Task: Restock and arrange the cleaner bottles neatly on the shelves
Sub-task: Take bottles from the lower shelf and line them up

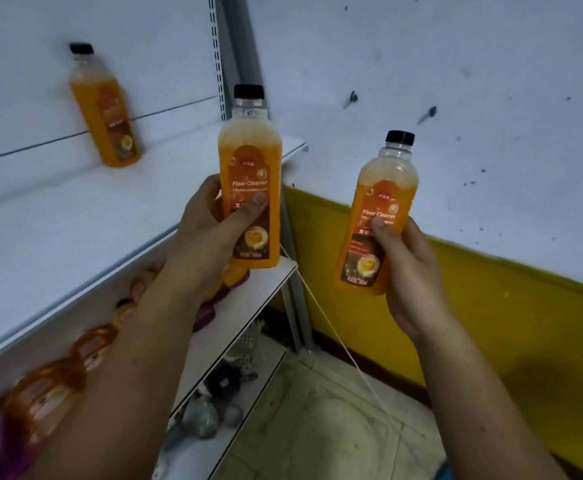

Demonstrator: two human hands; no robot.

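Probably weighty, stiff, slick: my left fingers (pixel 246 214) clasp the left floor cleaner bottle (pixel 251 161) mid-label, my right fingers (pixel 384 235) the right bottle (pixel 383 199).

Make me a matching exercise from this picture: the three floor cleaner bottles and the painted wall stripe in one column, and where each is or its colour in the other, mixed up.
1. left bottle, gripped by the left hand
2. right bottle, gripped by the right hand
3. far bottle
4. wall stripe

A. yellow
B. standing on the upper shelf
C. held up before the white wall
D. held up before the shelf post

Pairs: 1-D, 2-C, 3-B, 4-A
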